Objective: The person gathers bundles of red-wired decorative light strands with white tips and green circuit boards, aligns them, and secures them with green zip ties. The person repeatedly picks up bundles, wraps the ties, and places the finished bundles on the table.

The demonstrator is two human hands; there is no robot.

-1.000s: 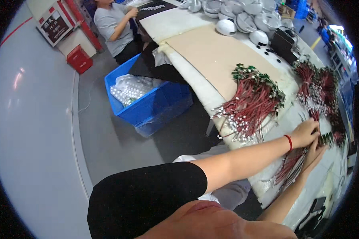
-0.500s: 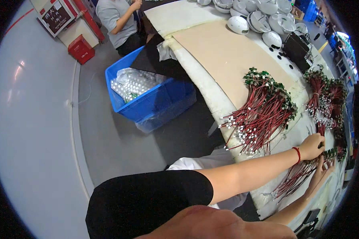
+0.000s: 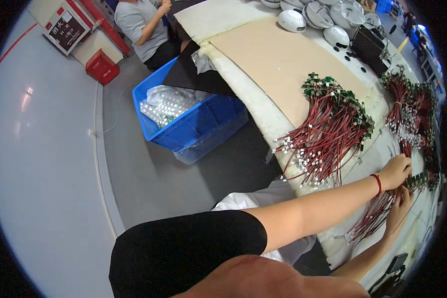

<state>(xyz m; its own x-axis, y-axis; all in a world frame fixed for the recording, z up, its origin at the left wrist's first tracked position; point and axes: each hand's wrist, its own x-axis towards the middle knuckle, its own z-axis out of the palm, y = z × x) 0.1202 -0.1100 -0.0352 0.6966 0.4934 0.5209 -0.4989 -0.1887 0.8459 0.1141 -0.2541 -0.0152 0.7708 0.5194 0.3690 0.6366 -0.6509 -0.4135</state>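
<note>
At the right edge of the table, my left hand (image 3: 395,172), with a red cord at its wrist, is closed over a bundle of red wires (image 3: 374,214) with small green circuit boards (image 3: 420,179) at one end. Just below it, my right hand (image 3: 400,204) curls its fingers around the same bundle near the boards. My left hand partly hides the wires there. The loose wire ends fan out over the tabletop toward me. A large heap of similar red wires (image 3: 333,134), with green boards and white connectors, lies left of my hands.
Tied wire bundles (image 3: 398,102) lie beyond my hands. White dome-shaped shells (image 3: 291,21) and a black box (image 3: 368,48) are at the far end, past a tan board (image 3: 278,64). Left of the table stands a blue bin (image 3: 198,121); another person (image 3: 143,30) sits beyond it.
The view has shifted slightly. Both hands stay at the wire bundle, and the right hand's fingers now sit closer together around it.
</note>
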